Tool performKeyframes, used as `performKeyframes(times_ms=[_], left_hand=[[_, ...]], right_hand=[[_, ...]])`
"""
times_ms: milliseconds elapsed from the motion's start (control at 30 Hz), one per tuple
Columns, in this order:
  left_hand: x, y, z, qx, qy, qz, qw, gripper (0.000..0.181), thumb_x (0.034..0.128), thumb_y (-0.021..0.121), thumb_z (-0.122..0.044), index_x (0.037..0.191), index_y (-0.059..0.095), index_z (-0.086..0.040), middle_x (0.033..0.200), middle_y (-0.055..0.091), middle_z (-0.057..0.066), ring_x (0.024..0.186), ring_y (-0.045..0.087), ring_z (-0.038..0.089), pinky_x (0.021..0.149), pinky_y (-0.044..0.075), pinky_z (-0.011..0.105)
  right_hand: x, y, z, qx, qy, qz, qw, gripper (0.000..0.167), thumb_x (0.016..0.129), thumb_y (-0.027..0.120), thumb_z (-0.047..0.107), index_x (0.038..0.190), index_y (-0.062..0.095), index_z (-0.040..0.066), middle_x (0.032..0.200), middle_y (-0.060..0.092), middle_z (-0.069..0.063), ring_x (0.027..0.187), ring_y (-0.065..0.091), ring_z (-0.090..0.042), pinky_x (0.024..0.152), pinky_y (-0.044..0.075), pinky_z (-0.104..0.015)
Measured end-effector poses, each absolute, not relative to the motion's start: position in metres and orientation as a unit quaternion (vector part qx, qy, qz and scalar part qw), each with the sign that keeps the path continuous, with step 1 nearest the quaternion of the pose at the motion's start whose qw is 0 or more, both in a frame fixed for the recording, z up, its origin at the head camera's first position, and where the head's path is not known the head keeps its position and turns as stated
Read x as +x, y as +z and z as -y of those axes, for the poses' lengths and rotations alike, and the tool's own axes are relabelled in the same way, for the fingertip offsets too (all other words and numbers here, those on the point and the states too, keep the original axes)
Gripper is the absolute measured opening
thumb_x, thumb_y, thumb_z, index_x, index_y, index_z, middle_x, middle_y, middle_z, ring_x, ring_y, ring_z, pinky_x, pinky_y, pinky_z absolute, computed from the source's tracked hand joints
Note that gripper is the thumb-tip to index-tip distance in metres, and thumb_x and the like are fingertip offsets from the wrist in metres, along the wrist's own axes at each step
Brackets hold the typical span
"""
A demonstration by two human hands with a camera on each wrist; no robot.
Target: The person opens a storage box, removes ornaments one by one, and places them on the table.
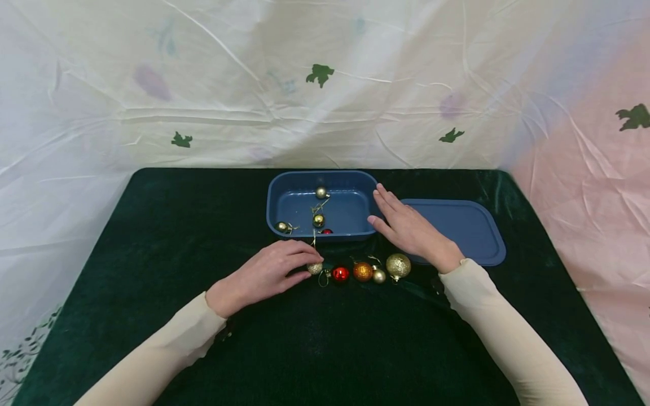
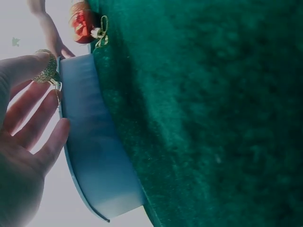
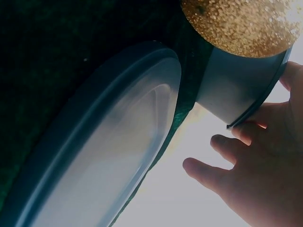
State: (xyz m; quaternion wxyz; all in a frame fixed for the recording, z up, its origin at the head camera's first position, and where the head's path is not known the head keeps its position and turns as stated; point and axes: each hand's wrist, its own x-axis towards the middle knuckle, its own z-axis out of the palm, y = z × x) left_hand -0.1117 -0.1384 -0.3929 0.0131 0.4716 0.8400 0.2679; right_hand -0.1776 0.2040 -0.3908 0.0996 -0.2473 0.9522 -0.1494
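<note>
In the head view, my left hand [image 1: 269, 268] pinches a glitter ball [image 1: 315, 268] between thumb and fingers, just in front of the box [image 1: 350, 236]. Its string [image 1: 314, 241] runs up against the near wall, so a low lift could snag it on the rim. My right hand [image 1: 410, 226] holds nothing, fingers straight, at the box's right end and over the edge of the lid [image 1: 464, 231]; a shove from it could slide the box along the cloth [image 1: 315, 344]. Beside my pinch sit a red ball [image 1: 341, 274], an orange ball [image 1: 363, 272], a small gold ball [image 1: 378, 275] and a big gold ball [image 1: 398, 266]. One stray knuckle could set them rolling.

In the left wrist view, only my fingertips and thumb have the glitter ball, at the rim; my lower fingers are loose. With so little contact, it could slip out and drop outside.

In the right wrist view, the big gold ball looms large near my right hand, and a backward sweep could knock it. Whether my fingers press the rim or merely hover, I cannot tell.
</note>
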Motion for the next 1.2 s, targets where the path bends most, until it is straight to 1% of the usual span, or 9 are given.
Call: performKeyframes(times_ms=[267,700,800,867,1033,1100,1200], left_hand=[[-0.113,-0.402,0.137,0.471,0.245,-0.846,0.048,0.035,0.0928,0.076,-0.015,0.128,0.071,-0.016,0.129,0.066,-0.002,0.12,0.062,0.012,0.104,0.05,0.041],[-0.113,-0.411,0.136,0.48,0.214,-0.849,0.047,0.035,0.0929,0.076,-0.017,0.127,0.071,-0.016,0.13,0.066,0.0,0.12,0.062,0.015,0.103,0.051,0.042],[-0.114,-0.412,0.136,0.477,0.21,-0.852,0.054,0.035,0.0927,0.076,-0.016,0.127,0.071,-0.016,0.13,0.066,0.0,0.12,0.062,0.015,0.103,0.051,0.043],[-0.121,-0.43,0.138,0.48,0.219,-0.848,0.053,0.036,0.0928,0.076,-0.019,0.128,0.07,-0.02,0.131,0.065,-0.003,0.121,0.061,0.013,0.103,0.051,0.044],[-0.121,-0.431,0.139,0.483,0.218,-0.846,0.053,0.037,0.0919,0.077,-0.018,0.128,0.07,-0.02,0.131,0.066,-0.002,0.12,0.062,0.014,0.101,0.052,0.044],[-0.116,-0.417,0.137,0.483,0.213,-0.847,0.058,0.036,0.091,0.077,-0.014,0.127,0.071,-0.016,0.129,0.067,0.002,0.118,0.063,0.017,0.1,0.052,0.045],[-0.122,-0.432,0.141,0.49,0.219,-0.842,0.055,0.037,0.0907,0.077,-0.015,0.127,0.07,-0.017,0.129,0.067,0.002,0.117,0.063,0.017,0.098,0.053,0.046]], right_hand=[[-0.177,-0.391,-0.204,-0.246,-0.147,-0.953,0.1,0.077,0.111,0.031,0.055,0.165,0.012,0.003,0.173,-0.002,-0.01,0.158,0.012,-0.038,0.123,0.021,-0.058],[-0.178,-0.391,-0.204,-0.248,-0.148,-0.952,0.1,0.077,0.111,0.031,0.054,0.165,0.012,0.003,0.173,-0.002,-0.011,0.158,0.011,-0.037,0.123,0.02,-0.057],[-0.178,-0.391,-0.203,-0.248,-0.149,-0.952,0.102,0.077,0.111,0.031,0.055,0.165,0.012,0.003,0.173,-0.003,-0.01,0.158,0.01,-0.036,0.123,0.02,-0.057],[-0.178,-0.39,-0.204,-0.247,-0.15,-0.952,0.102,0.077,0.111,0.031,0.055,0.165,0.012,0.003,0.173,-0.003,-0.01,0.158,0.01,-0.035,0.123,0.02,-0.057],[-0.178,-0.391,-0.204,-0.246,-0.149,-0.952,0.102,0.077,0.111,0.031,0.055,0.165,0.011,0.004,0.173,-0.003,-0.009,0.158,0.01,-0.036,0.124,0.019,-0.057],[-0.178,-0.391,-0.204,-0.246,-0.15,-0.952,0.102,0.078,0.111,0.031,0.055,0.165,0.011,0.004,0.173,-0.003,-0.009,0.158,0.01,-0.035,0.124,0.019,-0.057],[-0.178,-0.391,-0.204,-0.246,-0.152,-0.952,0.103,0.078,0.111,0.031,0.055,0.165,0.011,0.003,0.173,-0.003,-0.009,0.158,0.009,-0.034,0.124,0.019,-0.057]])
